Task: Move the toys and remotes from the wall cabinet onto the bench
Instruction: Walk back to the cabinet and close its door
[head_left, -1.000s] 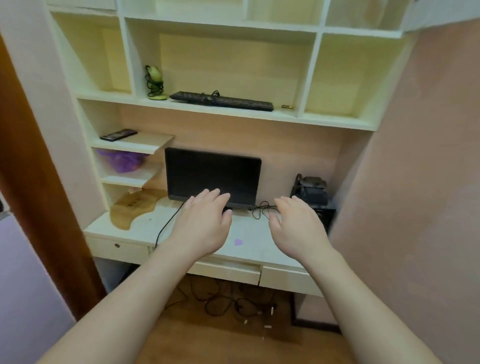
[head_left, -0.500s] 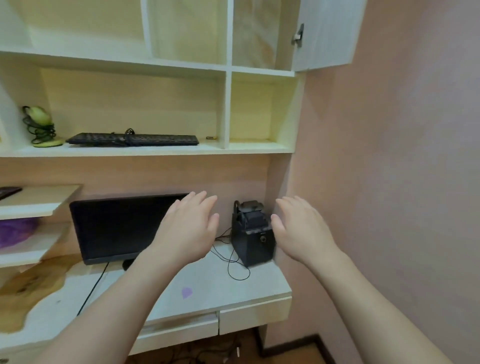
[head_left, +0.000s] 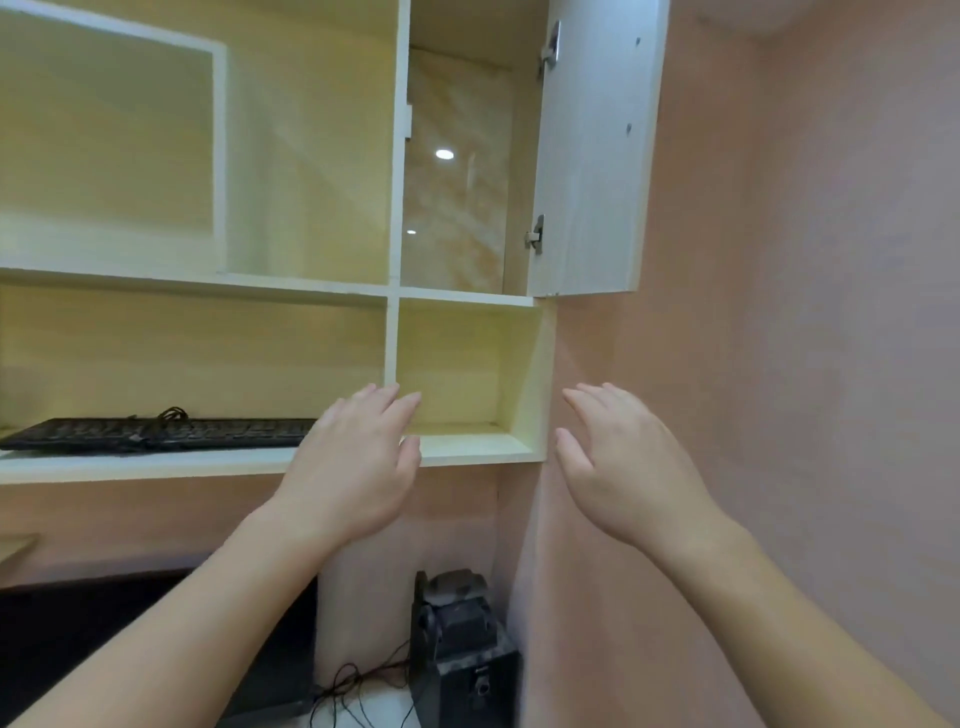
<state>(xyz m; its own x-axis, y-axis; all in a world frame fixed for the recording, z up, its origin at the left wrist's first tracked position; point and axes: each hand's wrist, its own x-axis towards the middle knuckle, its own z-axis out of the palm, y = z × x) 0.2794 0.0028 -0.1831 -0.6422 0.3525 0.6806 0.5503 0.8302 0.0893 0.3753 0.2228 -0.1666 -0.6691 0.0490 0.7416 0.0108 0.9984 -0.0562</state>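
Keyboard lies in wall cabinet bay, cable seemingly atop

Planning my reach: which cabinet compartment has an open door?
The upper right compartment, marble-backed: its white door stands swung out on hinges. The cubby below has none.

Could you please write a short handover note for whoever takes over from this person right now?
Left grip: open, holds nothing, raised in front of the shelf.
Right grip: open, holds nothing, raised level with the left.
Things: the wall cabinet door stands open; no toy or remote shows in the compartment behind it, whose floor is hidden from this low angle. A keyboard lies on the shelf. The bench is not in view.
Done: door open.
Left: find the toys and remotes and carry them to the bench.
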